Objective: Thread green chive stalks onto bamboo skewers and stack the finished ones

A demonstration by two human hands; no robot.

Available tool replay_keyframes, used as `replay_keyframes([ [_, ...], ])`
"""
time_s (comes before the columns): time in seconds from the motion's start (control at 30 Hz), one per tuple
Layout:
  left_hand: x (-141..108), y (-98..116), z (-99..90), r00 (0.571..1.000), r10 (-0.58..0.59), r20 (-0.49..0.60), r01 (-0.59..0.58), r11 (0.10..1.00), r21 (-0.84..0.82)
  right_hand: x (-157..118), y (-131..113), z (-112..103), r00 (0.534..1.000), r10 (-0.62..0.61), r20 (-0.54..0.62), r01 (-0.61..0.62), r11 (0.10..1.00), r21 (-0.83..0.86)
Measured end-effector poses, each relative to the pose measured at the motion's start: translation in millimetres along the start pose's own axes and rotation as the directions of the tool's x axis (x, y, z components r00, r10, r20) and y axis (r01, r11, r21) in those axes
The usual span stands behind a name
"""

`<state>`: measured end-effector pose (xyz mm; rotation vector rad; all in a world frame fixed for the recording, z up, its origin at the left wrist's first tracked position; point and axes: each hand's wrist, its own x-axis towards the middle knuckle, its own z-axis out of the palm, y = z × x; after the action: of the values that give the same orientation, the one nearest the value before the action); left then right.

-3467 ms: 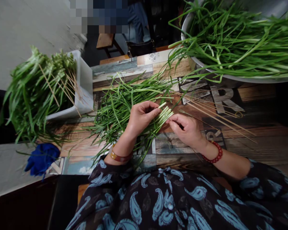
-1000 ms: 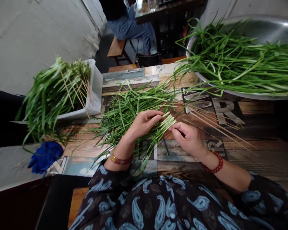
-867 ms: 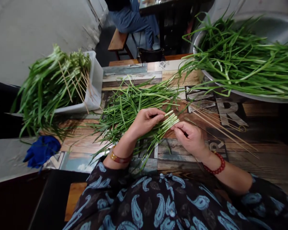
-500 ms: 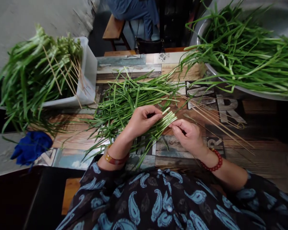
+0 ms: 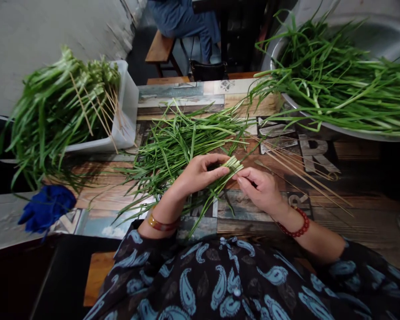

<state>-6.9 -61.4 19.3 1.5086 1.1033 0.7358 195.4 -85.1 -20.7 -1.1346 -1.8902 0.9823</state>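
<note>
Across the view from nine o'clock to three stretches a wood-patterned table (image 5: 250, 228). At two o'clock sits a metal basin (image 5: 291, 102) heaped with long green stalks (image 5: 350, 89), some trailing over its rim. Toward ten o'clock, a white tub (image 5: 129, 111) bears leafy greens (image 5: 46, 111) that spill over its side, with thin sticks (image 5: 82, 104) lying across them. A loose pile (image 5: 176, 144) of green stalks spreads on the table, at eleven o'clock from the hands. Beyond the table, near eleven o'clock, a person's blue-trousered legs (image 5: 188, 22) show by a wooden bench (image 5: 160, 46). Between eight and nine o'clock lies a crumpled blue glove (image 5: 48, 208). Near the centre, the left hand (image 5: 200, 172) closes around a small bunch (image 5: 231, 166), its pale ends pointing toward two o'clock. The right hand (image 5: 262, 189) has thumb and forefinger pinched together beside those ends; what they grip, I cannot tell. Toward three o'clock, slender skewers (image 5: 308, 177) lie fanned on the table.
</note>
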Motion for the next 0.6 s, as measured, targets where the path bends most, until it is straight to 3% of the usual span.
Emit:
replay_keyframes([
  [0.1, 0.1, -0.3, 2.4, 0.999, -0.014, 0.041, 0.015, 0.999, -0.038, -1.3, -2.5, -0.7, 1.0, 0.011, 0.022, -0.011, 1.0, 0.024],
  [0.27, -0.5, -2.9, 2.6, 0.994, -0.055, -0.095, 0.049, 0.997, -0.067, -2.9, -5.4, -2.3, 0.999, 0.016, 0.041, -0.019, 0.997, 0.074],
  [0.4, -1.0, -4.1, 1.6, 0.998, -0.057, -0.038, 0.054, 0.996, -0.074, -3.9, -5.3, -3.6, 0.998, -0.061, 0.026, 0.062, 0.998, -0.007],
  [0.6, -0.2, -6.2, 1.9, 0.982, -0.182, 0.042, 0.187, 0.957, -0.224, -8.1, -2.5, -0.1, 0.989, -0.147, -0.029, 0.144, 0.984, -0.104],
])
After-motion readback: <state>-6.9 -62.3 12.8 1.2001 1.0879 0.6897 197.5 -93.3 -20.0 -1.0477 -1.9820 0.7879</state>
